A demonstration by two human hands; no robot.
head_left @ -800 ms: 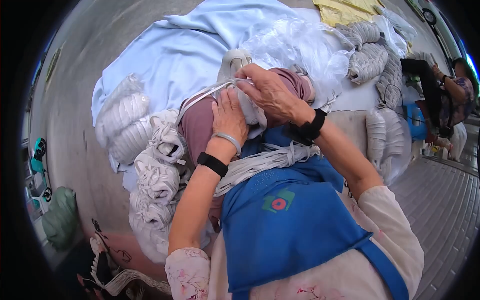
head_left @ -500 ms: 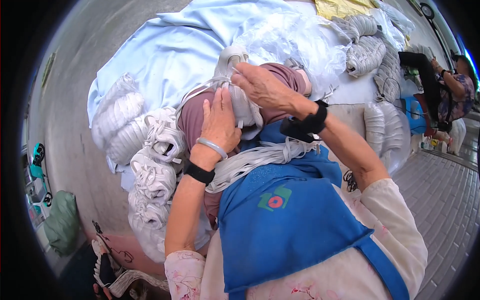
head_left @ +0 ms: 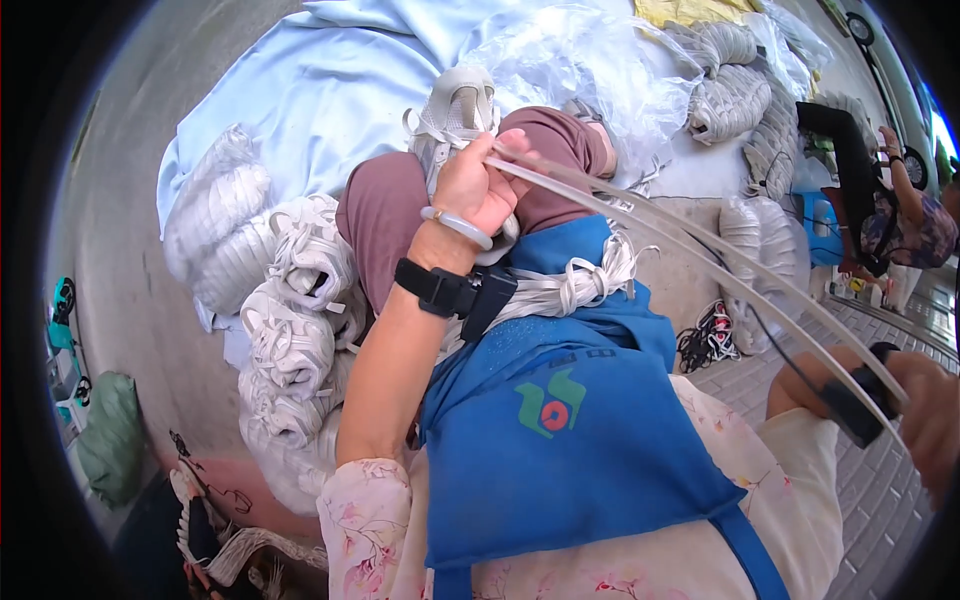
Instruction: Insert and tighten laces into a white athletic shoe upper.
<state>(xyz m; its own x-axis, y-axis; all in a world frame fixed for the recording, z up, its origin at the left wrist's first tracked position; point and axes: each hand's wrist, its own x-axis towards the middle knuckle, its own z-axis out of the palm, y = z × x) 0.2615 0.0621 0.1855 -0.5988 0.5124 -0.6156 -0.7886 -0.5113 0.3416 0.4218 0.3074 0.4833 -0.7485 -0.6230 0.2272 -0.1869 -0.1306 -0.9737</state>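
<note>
A light grey-white sneaker (head_left: 455, 105) stands between my thighs, toe pointing away from me. My left hand (head_left: 475, 190) is just over its laced part, fingers curled and closed round a pale shoelace (head_left: 690, 235). Two long strands of that lace stretch taut to the far right. There my right hand (head_left: 930, 410) is smeared by motion, and the strands end in it. Across my lap, on the blue apron (head_left: 560, 470), lies a knotted bundle of white laces (head_left: 590, 285). My left hand hides part of the sneaker's opening.
White sneakers (head_left: 290, 340) are stacked at my left beside plastic-wrapped bundles (head_left: 215, 195). Ahead spread a light blue cloth (head_left: 300, 100) and clear plastic (head_left: 590, 70). More grey shoe bundles (head_left: 735, 100) lie at the far right, near a seated person (head_left: 900, 200). Dark cords (head_left: 707, 335) lie by my right side.
My right hand has swung from the sneaker out to the far right, drawing the lace strands long and taut. My left hand has turned and closed on the lace, after lying flat on the sneaker.
</note>
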